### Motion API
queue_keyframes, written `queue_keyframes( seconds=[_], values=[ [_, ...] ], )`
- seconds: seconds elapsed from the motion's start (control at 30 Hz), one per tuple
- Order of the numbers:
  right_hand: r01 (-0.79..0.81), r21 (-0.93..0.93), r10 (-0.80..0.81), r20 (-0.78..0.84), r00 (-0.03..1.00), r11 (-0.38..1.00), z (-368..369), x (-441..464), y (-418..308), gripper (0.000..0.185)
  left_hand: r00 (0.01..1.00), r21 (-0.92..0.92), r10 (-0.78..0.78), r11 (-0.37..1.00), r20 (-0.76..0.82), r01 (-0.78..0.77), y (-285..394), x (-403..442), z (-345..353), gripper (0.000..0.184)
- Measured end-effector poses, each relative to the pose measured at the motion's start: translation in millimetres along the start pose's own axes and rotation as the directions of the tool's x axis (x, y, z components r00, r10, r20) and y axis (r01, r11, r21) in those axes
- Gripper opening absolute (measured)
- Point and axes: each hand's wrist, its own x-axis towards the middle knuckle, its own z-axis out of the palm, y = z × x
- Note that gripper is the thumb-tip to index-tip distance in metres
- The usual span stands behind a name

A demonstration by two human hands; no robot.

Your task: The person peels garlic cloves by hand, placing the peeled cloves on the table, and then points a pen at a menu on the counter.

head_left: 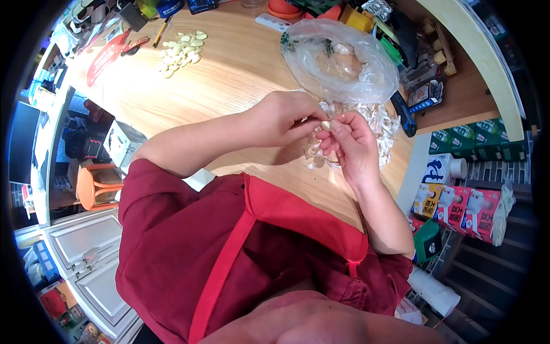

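Closest in, a person in a red apron (303,215) sits or stands at the near edge of the bench (235,71). Above the bench's right half, the right hand (356,140) pinches a pale garlic clove (325,125) between thumb and fingers; the left hand (289,117), fingers curled, meets it with the fingertips drawn close together. Stripping skin from this clove looks like the step in hand; how much skin is left on it is too small to tell. The next move calls for a firm right-hand pinch while the left fingertips pull the skin away.

Under and just beyond the hands, toward the bench's right edge, lies a heap of papery skins (387,129). Past it, nearer the far edge, a clear plastic bag (372,86) holds bulbs (346,60). Toward the far left corner, a pile of peeled cloves (182,54) lies well apart.
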Motion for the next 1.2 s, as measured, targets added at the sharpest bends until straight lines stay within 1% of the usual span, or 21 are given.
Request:
queue_keyframes(
  seconds=[0.23, 0.33, 0.53, 0.73, 0.83, 0.93, 1.03, 1.13, 1.2],
  values=[
    [-0.067, 0.057, 0.064, 0.050, 0.997, 0.996, -7.2, 0.5, -0.8, 0.012, 0.996, -0.003, 0.090, 0.996, -0.018, -0.091, -4.9, -1.5, -0.6, 0.015],
    [-0.070, 0.069, 0.066, 0.057, 0.996, 0.995, -6.6, 0.7, -0.1, 0.012, 0.995, -0.007, 0.094, 0.996, -0.039, -0.094, -1.5, -1.3, -1.9, 0.011],
    [-0.073, 0.075, 0.066, 0.093, 0.993, 0.994, -5.6, 0.7, 0.7, 0.012, 0.998, -0.041, 0.026, 0.999, -0.049, -0.028, 4.6, -0.5, -2.0, 0.008],
    [-0.089, 0.116, 0.072, 0.143, 0.987, 0.989, -6.1, -0.8, -2.2, 0.011, 0.997, -0.144, -0.040, 0.989, -0.068, 0.030, 8.1, -1.8, -0.8, 0.007],
    [-0.081, 0.112, 0.062, 0.166, 0.984, 0.990, -6.6, -1.6, -2.1, 0.011, 0.997, -0.217, -0.069, 0.974, -0.025, 0.062, 8.9, -2.6, -2.0, 0.007],
    [-0.108, 0.112, 0.081, 0.222, 0.972, 0.988, -8.4, -1.3, -2.8, 0.011, 1.000, -0.272, 0.002, 0.962, 0.010, 0.001, 4.8, -2.1, -2.9, 0.007],
    [-0.134, 0.139, 0.096, 0.251, 0.963, 0.981, -9.6, -1.3, -3.7, 0.010, 0.999, -0.312, -0.029, 0.949, 0.043, 0.041, 6.3, -2.5, -3.8, 0.007],
    [-0.138, 0.193, 0.081, 0.279, 0.957, 0.971, -11.2, -0.9, -3.4, 0.010, 0.988, -0.363, -0.115, 0.920, 0.106, 0.146, 6.3, -3.0, -4.4, 0.007],
    [-0.144, 0.227, 0.087, 0.241, 0.967, 0.963, -10.5, -0.5, -5.4, 0.010, 0.975, -0.414, -0.201, 0.883, 0.095, 0.223, 6.5, -1.7, -4.8, 0.007]
  ],
)
